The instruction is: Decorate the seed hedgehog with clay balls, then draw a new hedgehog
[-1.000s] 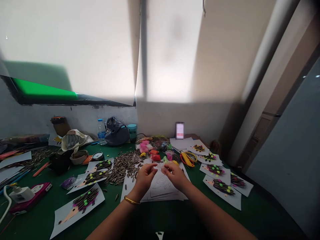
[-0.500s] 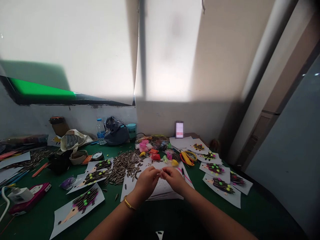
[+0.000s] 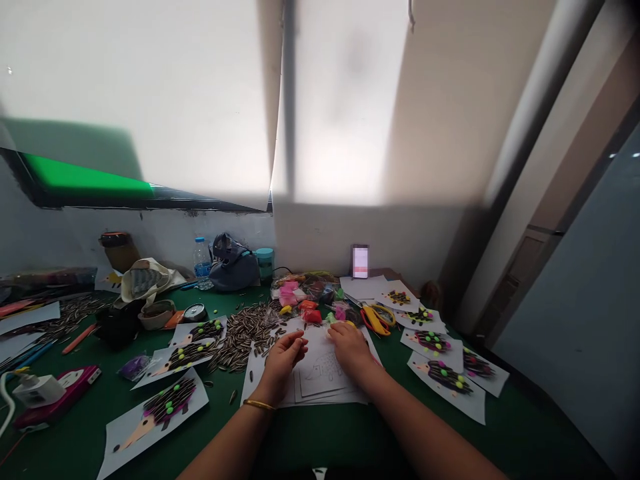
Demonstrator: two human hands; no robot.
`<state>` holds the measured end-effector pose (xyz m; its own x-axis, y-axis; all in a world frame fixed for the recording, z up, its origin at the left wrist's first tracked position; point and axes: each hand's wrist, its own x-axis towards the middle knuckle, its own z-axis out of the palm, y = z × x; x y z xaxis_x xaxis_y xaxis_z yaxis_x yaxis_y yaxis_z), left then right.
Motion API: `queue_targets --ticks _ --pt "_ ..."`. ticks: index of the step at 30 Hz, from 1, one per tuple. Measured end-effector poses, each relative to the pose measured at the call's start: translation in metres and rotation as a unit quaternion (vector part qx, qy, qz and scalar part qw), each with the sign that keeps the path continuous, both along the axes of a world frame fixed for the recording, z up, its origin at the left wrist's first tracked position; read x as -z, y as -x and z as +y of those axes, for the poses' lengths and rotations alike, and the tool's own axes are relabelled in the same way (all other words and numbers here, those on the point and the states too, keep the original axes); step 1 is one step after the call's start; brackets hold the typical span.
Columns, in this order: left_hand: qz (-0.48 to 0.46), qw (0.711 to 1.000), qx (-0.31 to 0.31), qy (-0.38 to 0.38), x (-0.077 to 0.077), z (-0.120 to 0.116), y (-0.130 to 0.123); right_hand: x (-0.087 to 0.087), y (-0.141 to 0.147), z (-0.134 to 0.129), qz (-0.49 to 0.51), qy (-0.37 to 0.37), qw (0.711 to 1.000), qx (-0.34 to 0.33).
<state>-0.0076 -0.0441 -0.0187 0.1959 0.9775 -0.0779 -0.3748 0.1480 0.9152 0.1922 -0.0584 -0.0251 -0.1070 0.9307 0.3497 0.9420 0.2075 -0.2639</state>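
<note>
A big green surface [image 3: 520, 427] is covered with lots of things. Paper hedgehog pictures [image 3: 447, 377] with black seed spines lie on the left and right sides. In the middle, near the close edge, is a stack of papers [image 3: 320, 377] with a pencil drawing on top. A pile of striped seeds [image 3: 245, 333] sits just past its left side. Yellow scissors [image 3: 377, 319] and bags of soft colored clay [image 3: 300, 295] lie just past its far edge. The left hand [image 3: 283, 363], with a gold bangle [image 3: 259, 404], and the right hand [image 3: 350, 347] are over the stack, a little apart. The fingers on each hand are curled close together. I cannot tell if they hold anything.
</note>
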Motion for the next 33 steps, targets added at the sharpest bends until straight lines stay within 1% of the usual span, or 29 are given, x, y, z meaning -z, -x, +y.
queue_targets --ticks 2,4,6,8,11,14,17,21,24,27,29,31,33 --pt "-0.018 1.000 0.008 0.018 0.001 -0.001 -0.001 0.000 0.001 -0.004 -0.002 -0.003 1.000 0.011" --pt "-0.026 0.999 0.012 0.028 0.001 -0.002 -0.001 -0.004 0.002 -0.012 0.011 -0.022 1.000 0.019" --pt "-0.026 0.999 0.014 0.017 0.001 -0.003 -0.001 -0.009 0.001 -0.021 0.023 -0.045 0.999 0.019" --pt "-0.026 1.000 0.009 -0.009 0.002 -0.004 0.000 -0.011 -0.001 -0.029 0.024 -0.051 0.998 0.021" --pt "-0.024 0.999 -0.006 -0.032 0.006 -0.002 0.001 -0.010 -0.008 -0.040 0.011 -0.016 0.999 0.032" --pt "-0.009 0.999 -0.024 -0.019 0.010 0.001 0.002 -0.006 -0.017 -0.045 0.007 0.017 0.999 0.040" --pt "0.019 1.000 -0.020 -0.014 0.013 0.003 0.002 -0.005 -0.023 -0.047 0.009 0.034 0.999 0.034" --pt "0.072 0.997 0.006 -0.035 0.015 0.002 -0.002 -0.010 -0.020 -0.039 -0.019 0.050 0.999 -0.005" --pt "0.112 0.991 0.022 -0.068 0.018 0.001 -0.005 -0.014 -0.015 -0.026 -0.049 0.073 0.996 -0.021" --pt "0.134 0.986 0.034 -0.094 0.020 0.002 -0.005 -0.015 -0.011 -0.008 -0.061 0.104 0.993 0.005" --pt "0.143 0.984 0.037 -0.099 0.022 0.002 -0.005 -0.014 -0.011 0.002 -0.061 0.110 0.992 0.023" --pt "0.148 0.983 0.040 -0.101 0.022 0.003 -0.005 -0.011 -0.011 0.008 -0.057 0.111 0.992 0.032" --pt "0.150 0.983 0.040 -0.102 0.022 0.003 -0.005 -0.009 -0.012 0.007 -0.048 0.099 0.993 0.040"
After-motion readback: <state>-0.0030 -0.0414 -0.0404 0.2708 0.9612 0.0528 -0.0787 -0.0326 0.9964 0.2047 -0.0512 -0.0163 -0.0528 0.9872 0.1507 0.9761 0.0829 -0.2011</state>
